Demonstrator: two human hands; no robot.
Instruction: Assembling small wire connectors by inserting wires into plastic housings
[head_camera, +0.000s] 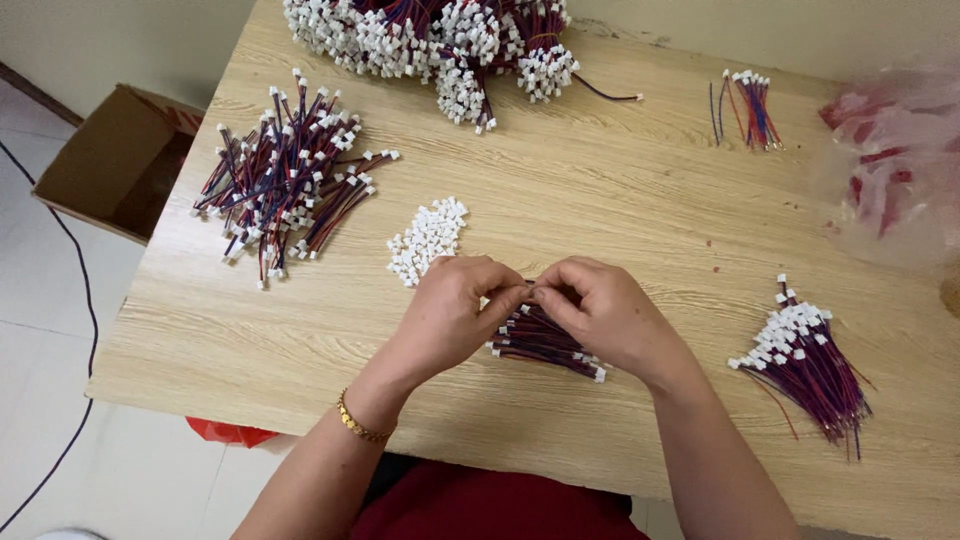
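Observation:
My left hand (455, 310) and my right hand (600, 310) meet over the middle of the wooden table (620, 180). Their fingertips pinch together on a small wire piece, too small to make out. Under both hands lies a bundle of red and blue wires with white connectors (545, 345). A little pile of loose white connectors (427, 240) sits just beyond my left hand.
A heap of wired connectors (285, 180) lies at the left, a bigger mass (430, 40) at the far edge. A finished-looking bundle (805, 365) lies right, a few wires (748, 105) far right. A clear plastic bag (895, 150) and a cardboard box (115, 160) flank the table.

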